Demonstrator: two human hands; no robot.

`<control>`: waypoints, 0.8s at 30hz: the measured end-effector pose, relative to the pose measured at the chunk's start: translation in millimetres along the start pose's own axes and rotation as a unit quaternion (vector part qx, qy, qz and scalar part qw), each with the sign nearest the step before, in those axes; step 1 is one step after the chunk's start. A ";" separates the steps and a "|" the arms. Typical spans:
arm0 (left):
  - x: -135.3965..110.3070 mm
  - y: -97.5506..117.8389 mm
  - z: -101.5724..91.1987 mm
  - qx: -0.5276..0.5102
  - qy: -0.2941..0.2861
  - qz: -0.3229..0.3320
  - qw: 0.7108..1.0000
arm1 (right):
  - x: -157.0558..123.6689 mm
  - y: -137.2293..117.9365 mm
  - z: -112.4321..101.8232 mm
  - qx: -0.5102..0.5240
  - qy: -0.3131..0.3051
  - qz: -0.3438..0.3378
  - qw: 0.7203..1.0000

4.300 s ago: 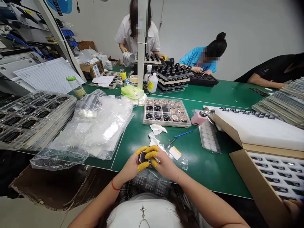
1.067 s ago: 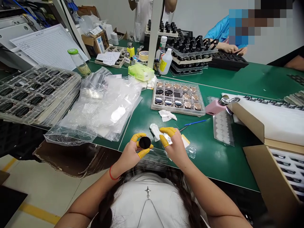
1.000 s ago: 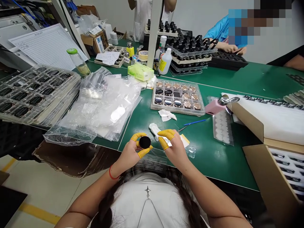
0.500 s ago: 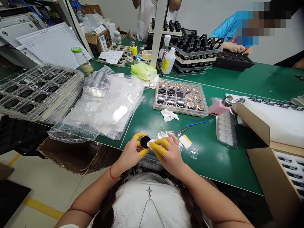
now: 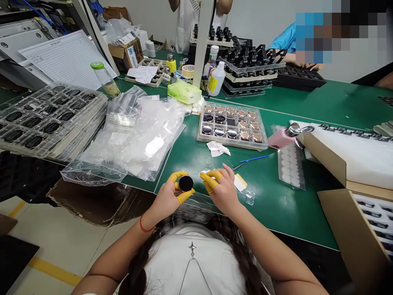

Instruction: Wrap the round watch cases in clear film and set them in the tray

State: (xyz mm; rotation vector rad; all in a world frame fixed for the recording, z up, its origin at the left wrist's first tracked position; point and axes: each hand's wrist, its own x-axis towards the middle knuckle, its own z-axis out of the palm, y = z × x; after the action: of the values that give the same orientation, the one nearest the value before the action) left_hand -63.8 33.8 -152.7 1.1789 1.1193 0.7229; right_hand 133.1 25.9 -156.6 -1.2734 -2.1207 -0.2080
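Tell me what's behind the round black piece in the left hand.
Around the edge of the round black piece, yellow finger covers on the left hand show, with the green table beyond. Its back face and anything touching it there are hidden by the piece itself.

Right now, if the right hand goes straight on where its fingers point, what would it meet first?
Probably the dark round disc in the left hand, though depth is hard to judge.
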 end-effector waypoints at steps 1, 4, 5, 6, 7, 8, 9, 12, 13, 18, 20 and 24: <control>-0.1 -0.2 -0.6 -0.002 -0.002 0.000 1.000 | 2.5 -1.9 -1.7 0.014 0.011 0.014 1.000; 0.5 -1.5 -1.4 -0.008 -0.026 0.008 1.000 | 7.7 -14.7 -6.3 0.064 0.004 -0.021 0.998; 1.0 -2.1 -1.3 -0.004 -0.033 0.013 0.999 | 8.4 -19.8 -6.9 0.070 -0.009 -0.050 0.996; 1.4 -2.9 -1.2 0.004 -0.036 0.020 0.999 | 8.5 -24.3 -6.7 0.068 -0.022 -0.076 0.995; 1.9 -3.5 -1.1 0.012 -0.040 0.026 0.999 | 8.2 -27.8 -6.1 0.061 -0.034 -0.095 0.993; 2.2 -4.1 -1.0 0.018 -0.043 0.029 0.999 | 7.5 -29.8 -5.1 0.050 -0.043 -0.106 0.992; 2.3 -4.4 -1.0 0.019 -0.044 0.029 0.998 | 6.6 -30.5 -4.1 0.039 -0.050 -0.110 0.992; 1.6 -3.7 -1.5 0.003 -0.043 0.019 0.999 | 2.9 -25.5 -2.5 0.019 -0.058 -0.115 0.991; 1.1 -2.9 -1.8 -0.002 -0.040 0.014 0.999 | 1.7 -22.7 -2.7 0.016 -0.057 -0.118 0.991; -0.7 1.5 -2.3 -0.018 -0.027 -0.005 0.999 | -4.2 -12.1 -5.8 0.005 -0.046 -0.129 0.991; -0.5 2.1 -2.3 -0.023 -0.021 -0.004 0.999 | -6.3 -10.9 -6.4 -0.002 -0.049 -0.129 0.990; 0.8 0.1 -3.1 -0.024 -0.011 -0.008 1.000 | -9.0 -8.7 -4.1 -0.016 -0.064 -0.125 0.990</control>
State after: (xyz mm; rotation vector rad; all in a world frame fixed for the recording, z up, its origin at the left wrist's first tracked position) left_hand -66.5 35.6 -152.8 1.1331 1.0873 0.7193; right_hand 130.5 12.9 -157.2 -1.0599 -2.3952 -0.2750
